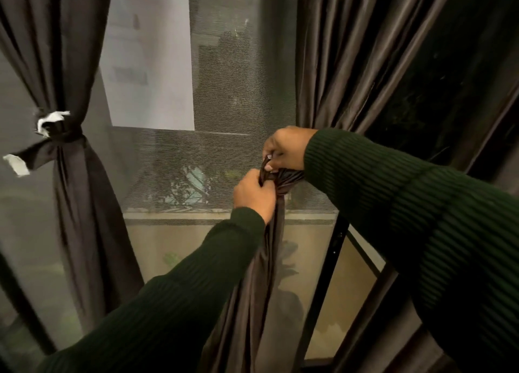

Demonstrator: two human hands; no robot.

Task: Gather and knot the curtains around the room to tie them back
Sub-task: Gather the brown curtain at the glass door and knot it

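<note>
The right curtain [345,63] is bunched at the window's right side, and its knot [283,180] is caught between both hands. The left hand [252,192] is curled tight round the gathered cloth just below the knot; the right hand [285,147] is pinched on a fold right above it, fingers narrow.

For a knot that holds, the tail [252,288] below the left fingers should probably be kept taut while the loop is cinched from above, otherwise it'll likely slip, since the fabric looks smooth with a slight sheen. It's dark brown, thin, and falls in long soft pleats.

The left curtain [70,176], well away from the fingers, is already tied, with white tags [52,121] showing. Mesh [238,91] and a paper sheet [148,63] are behind.
</note>
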